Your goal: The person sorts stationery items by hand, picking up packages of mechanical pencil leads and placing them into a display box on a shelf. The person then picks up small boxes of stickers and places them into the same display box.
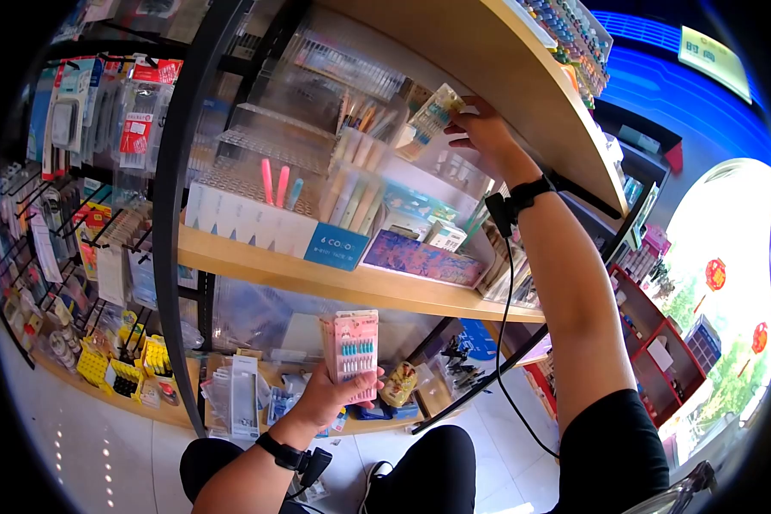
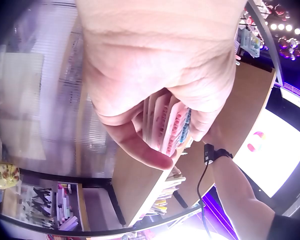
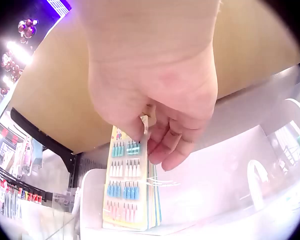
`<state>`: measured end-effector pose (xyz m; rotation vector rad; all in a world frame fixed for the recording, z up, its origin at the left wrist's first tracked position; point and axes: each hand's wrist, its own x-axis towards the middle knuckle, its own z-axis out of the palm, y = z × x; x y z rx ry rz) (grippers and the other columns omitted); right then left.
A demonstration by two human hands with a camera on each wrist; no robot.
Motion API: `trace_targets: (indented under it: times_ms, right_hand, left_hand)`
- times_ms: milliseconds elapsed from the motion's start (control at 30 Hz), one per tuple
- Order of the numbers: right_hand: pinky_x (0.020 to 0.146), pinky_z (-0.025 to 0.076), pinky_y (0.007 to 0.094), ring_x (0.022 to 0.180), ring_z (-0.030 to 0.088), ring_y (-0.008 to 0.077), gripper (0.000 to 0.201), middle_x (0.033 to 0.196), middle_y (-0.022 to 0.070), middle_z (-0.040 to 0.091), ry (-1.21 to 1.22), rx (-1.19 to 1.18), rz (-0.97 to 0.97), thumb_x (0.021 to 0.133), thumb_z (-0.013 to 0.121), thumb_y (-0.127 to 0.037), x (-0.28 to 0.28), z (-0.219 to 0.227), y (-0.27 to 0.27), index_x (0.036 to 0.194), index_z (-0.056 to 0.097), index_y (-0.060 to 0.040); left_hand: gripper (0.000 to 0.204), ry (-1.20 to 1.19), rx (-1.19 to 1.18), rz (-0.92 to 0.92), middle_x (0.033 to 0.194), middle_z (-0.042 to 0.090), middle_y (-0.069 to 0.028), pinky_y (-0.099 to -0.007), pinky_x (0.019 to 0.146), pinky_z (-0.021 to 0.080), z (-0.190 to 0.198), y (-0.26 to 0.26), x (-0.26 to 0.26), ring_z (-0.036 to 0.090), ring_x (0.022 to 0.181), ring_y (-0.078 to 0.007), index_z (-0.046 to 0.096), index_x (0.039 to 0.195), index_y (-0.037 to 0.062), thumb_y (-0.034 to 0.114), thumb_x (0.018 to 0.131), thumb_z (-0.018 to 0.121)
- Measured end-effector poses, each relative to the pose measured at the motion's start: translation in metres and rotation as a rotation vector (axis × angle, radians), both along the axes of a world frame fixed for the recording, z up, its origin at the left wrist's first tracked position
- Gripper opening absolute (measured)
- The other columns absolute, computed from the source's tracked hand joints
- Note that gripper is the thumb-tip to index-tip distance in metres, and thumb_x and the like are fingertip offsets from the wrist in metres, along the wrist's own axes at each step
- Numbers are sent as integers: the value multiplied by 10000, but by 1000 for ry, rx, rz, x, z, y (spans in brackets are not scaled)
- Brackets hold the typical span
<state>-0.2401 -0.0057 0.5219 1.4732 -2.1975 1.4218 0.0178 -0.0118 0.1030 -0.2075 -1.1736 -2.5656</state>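
My left hand (image 1: 327, 399) grips a small stack of pink cards (image 1: 356, 336) upright, below the middle shelf. Rows of small pointed tips, teal and pale, line the front card. In the left wrist view the fingers curl around the pink cards (image 2: 162, 125), several thick. Higher up, my right hand (image 1: 486, 135) pinches the top of a yellowish card pack (image 1: 434, 120) under the upper shelf. The right wrist view shows that card pack (image 3: 125, 180) hanging tilted, with teal, white, blue and pink tips and more cards behind it. Its lower end sits within a pale, see-through holder.
Clear bins on the wooden shelf (image 1: 317, 272) hold pens and a blue box (image 1: 334, 245). The upper shelf (image 1: 488, 51) overhangs my right hand. A black post (image 1: 177, 171) stands left, beside hanging packs (image 1: 137, 120). Below are a yellow pouch (image 1: 400, 384) and loose goods.
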Motion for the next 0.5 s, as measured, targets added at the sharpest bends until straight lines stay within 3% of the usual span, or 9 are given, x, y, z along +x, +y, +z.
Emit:
trace_targets:
  times_ms: [167,433,500]
  right_hand:
    - [798,616,349,908,716,227,485,1074,161,688,-14,66,55,970,670,-83,-9,-5,-13,1406,462,-50]
    - [823,632,321,880,732,237,613,1073,183,689,-17,44,-15,920,730,-65,3,-7,-28,1443,412,-32]
    - [817,625,326,902,730,239,557,1081,170,690,-46,48,-53,927,724,-103,6,-8,-30,1410,456,-29]
  left_hand:
    - [333,-14,36,12,1053,725,-93,-356,669,631,-6,-2,-11,727,937,-202,658,1178,37,171,905,791]
    - [343,-22,39,-11,1078,721,-112,-370,654,627,-8,2,-23,726,949,-223,657,1192,19,161,908,787]
    - [343,-26,34,-19,1089,718,-116,-373,654,626,-6,3,-24,725,952,-228,656,1191,16,160,909,786]
